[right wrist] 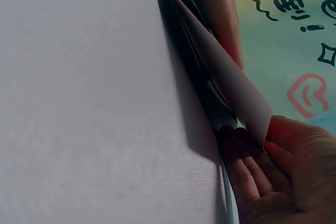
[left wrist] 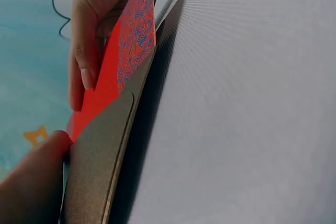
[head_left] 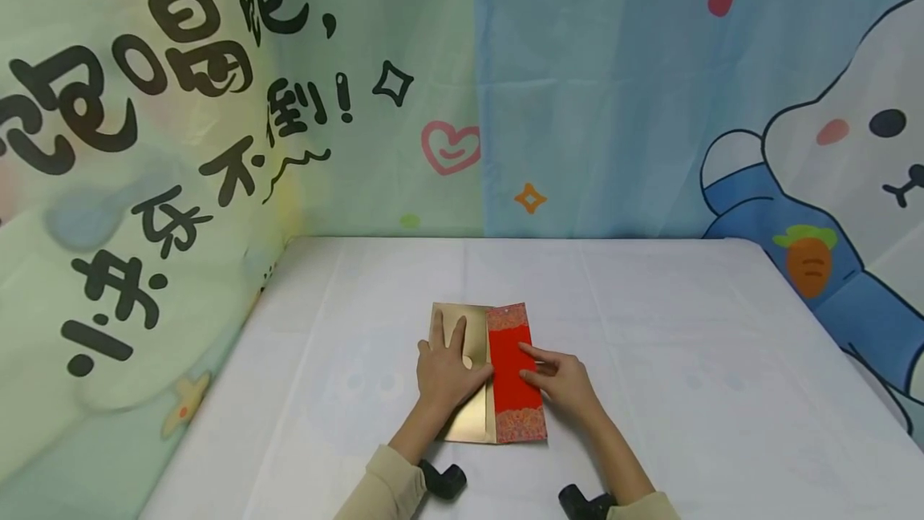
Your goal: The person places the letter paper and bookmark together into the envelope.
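Observation:
A folded card with a plain gold panel [head_left: 472, 416] and a red flap [head_left: 514, 371] lies in front of me on the white cloth. Patterned bands cross both ends of the flap. My left hand [head_left: 446, 375] rests on the gold panel, fingers stretched out and spread, its thumb at the fold beside the flap. From the right, my right hand [head_left: 566, 383] holds the flap by its outer edge. In the right wrist view, the flap's pale back [right wrist: 239, 87] tilts up off the table, with some fingers [right wrist: 254, 174] beneath it.
The white-clothed table [head_left: 686, 327] spreads around the card. Printed curtains [head_left: 613, 87] hang behind and on the left. A black wrist mount [head_left: 443, 480] is at the left sleeve and another black mount [head_left: 585, 504] at the right.

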{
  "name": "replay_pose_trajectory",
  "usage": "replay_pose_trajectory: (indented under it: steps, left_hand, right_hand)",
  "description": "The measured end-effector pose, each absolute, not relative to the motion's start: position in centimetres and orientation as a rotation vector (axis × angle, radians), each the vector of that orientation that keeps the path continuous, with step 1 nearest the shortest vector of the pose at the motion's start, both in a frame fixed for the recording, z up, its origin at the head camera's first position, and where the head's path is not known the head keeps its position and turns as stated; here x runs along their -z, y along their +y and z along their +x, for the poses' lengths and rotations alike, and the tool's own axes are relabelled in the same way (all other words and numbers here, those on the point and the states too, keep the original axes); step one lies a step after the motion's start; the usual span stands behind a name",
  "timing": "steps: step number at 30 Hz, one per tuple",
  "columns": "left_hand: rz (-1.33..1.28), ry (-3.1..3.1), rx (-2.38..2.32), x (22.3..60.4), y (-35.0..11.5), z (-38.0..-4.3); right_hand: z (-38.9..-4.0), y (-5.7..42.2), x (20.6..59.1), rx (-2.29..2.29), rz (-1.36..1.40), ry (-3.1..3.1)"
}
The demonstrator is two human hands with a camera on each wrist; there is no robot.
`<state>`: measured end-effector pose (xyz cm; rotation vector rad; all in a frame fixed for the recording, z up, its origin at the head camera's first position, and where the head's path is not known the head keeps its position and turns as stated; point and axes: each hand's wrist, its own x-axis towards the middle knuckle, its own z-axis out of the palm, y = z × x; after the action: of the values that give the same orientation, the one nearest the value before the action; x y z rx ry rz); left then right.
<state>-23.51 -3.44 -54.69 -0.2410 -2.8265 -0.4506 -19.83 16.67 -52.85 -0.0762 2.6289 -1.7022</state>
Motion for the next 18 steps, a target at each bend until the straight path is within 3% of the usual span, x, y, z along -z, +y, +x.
replay_pose_trajectory:
  steps: [11,18]
  left_hand:
    - [-0.239,-2.822,0.439,54.46,-3.5,-23.5]
    - [-0.246,-2.829,0.405,54.33,-3.44,-23.49]
  right_hand:
    - [-19.72,16.31,52.67,1.706,0.08,2.611]
    - [-19.84,15.83,52.31,1.616,0.021,2.723]
